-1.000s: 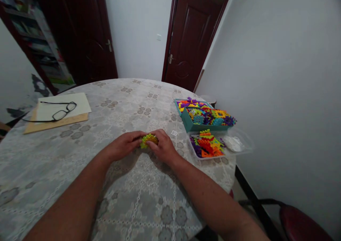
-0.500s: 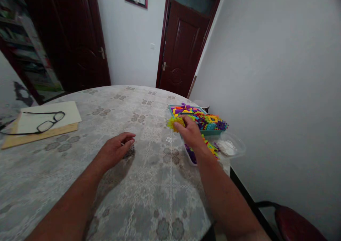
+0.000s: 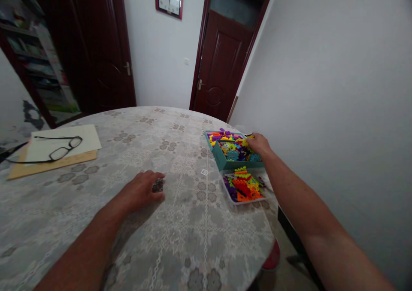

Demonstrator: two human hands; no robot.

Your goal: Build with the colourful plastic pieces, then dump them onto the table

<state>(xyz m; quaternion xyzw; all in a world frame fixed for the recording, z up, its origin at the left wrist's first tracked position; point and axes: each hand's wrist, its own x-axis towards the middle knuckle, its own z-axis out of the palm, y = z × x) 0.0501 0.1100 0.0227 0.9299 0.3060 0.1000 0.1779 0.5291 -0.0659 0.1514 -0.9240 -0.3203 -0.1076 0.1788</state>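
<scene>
My left hand (image 3: 146, 189) rests on the patterned tablecloth with thumb and fingers apart, and a dark patterned patch shows between them. Over the right end of the green box (image 3: 220, 157), my right hand (image 3: 259, 145) has its fingers closed around a yellow interlocking block piece (image 3: 249, 137), which they partly cover. Inside that box lie built block shapes, among them a turquoise one (image 3: 232, 155). Behind it is a tray of loose purple, yellow and orange blocks (image 3: 224, 134). Nearer to me stands a clear plastic container (image 3: 243, 203) of red, orange, green and purple blocks.
Eyeglasses (image 3: 59, 153) lie on paper and a thin board (image 3: 48, 165) at the left. A small white square mark (image 3: 204, 172) shows on the tablecloth (image 3: 180, 231). The wall (image 3: 337, 89) stands close on the right, beyond the table edge.
My right hand has moved right and slightly back with the yellow block piece, from left of the green box to its right end. My left hand's fingers have spread wider. The view shifted slightly.
</scene>
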